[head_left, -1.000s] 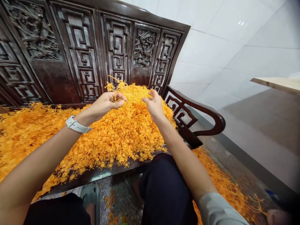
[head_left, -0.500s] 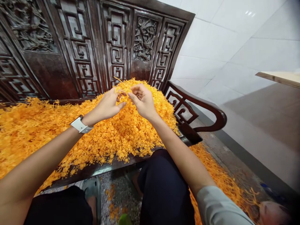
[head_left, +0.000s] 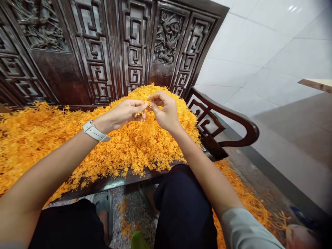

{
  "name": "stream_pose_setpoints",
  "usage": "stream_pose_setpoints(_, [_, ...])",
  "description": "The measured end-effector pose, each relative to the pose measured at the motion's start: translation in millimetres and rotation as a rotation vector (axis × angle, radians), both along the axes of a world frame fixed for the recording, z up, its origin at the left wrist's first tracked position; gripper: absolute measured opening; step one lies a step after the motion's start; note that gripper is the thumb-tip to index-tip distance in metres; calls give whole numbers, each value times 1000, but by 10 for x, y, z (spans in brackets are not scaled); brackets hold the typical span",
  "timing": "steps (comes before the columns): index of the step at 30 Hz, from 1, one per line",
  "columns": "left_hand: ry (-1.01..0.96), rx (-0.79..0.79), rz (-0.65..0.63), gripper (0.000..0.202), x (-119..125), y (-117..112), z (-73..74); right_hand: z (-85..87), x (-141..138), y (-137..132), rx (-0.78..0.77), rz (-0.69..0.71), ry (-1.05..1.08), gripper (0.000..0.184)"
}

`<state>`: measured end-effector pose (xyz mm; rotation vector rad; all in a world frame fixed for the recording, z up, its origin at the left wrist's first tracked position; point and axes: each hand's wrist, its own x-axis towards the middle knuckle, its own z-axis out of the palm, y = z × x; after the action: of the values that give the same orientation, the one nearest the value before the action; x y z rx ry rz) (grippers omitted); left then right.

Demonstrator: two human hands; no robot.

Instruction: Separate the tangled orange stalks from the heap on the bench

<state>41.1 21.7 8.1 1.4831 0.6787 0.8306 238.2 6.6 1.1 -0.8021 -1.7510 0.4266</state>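
Over a heap of small orange plastic flower pieces (head_left: 135, 148), both my hands meet fingertip to fingertip. My left hand (head_left: 129, 111), with a pale watch strap on its wrist, pinches one orange plastic flower piece (head_left: 139, 114), whose thin strands stick out below the fingers. My right hand (head_left: 166, 110) is closed at thumb and forefinger on a small orange part (head_left: 149, 104) between the two hands. Whether these are one joined piece or two, I cannot tell. The heap spreads across the seat of a dark carved wooden bench (head_left: 145, 176).
Behind the heap rises the carved bench back (head_left: 57, 77); a curved armrest (head_left: 249, 133) closes the right end. Orange strands (head_left: 241, 193) lie on the floor at the right. A wooden board edge (head_left: 315, 84) juts in. My legs (head_left: 185, 207) are close below the bench.
My left hand has turned and closed, its thumb and forefinger now against my right fingertips. The long orange strand above the left hand no longer shows there. The view has shifted slightly.
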Motion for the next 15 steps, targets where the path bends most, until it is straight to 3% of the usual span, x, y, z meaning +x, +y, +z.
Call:
stream_pose_setpoints(6, [18, 209, 99, 27, -73, 127, -3, 53, 22, -18, -51, 111, -105, 9])
stream_pose_setpoints(10, [37, 363, 203, 31, -127, 294, -21, 80, -55, -107, -231, 350, -29, 14])
stream_pose_setpoints(13, [-82, 431, 404, 38, -313, 519, -24, 195, -89, -296, -303, 587, 11, 25])
stream_pose_setpoints(15, [-147, 373, 532, 41, -479, 646, -14, 280, -78, -413, -288, 610, 37, 32])
